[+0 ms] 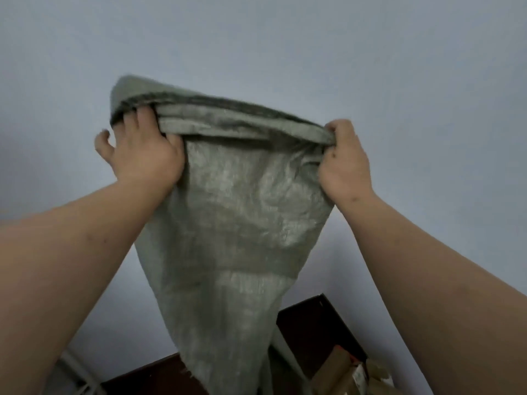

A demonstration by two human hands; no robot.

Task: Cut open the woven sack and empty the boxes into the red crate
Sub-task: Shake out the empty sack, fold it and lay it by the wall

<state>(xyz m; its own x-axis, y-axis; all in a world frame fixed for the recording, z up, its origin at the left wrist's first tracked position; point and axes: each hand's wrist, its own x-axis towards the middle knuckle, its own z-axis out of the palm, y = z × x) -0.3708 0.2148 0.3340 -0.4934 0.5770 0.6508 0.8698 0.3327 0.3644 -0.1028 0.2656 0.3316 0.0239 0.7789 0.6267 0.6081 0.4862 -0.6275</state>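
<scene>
Hands grip the sack (pixel 239 212) held high: left hand (pixel 145 158) clenched on one corner of the folded seam, right hand (pixel 343 161) fisted on the other. It hangs limp, thin, probably empty; boxes (pixel 350 372) lie below right.

Dim, flat, bluish light — soft overall focus, faint sheen on the sack (pixel 228 212), wide-angle stretch at the edges.

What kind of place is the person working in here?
Probably a plain indoor storeroom or packing corner, though little shows. A bare pale blue-grey wall fills the view, a dark red crate holds brown cardboard boxes, and both hands hold up a grey-green woven sack.
</scene>
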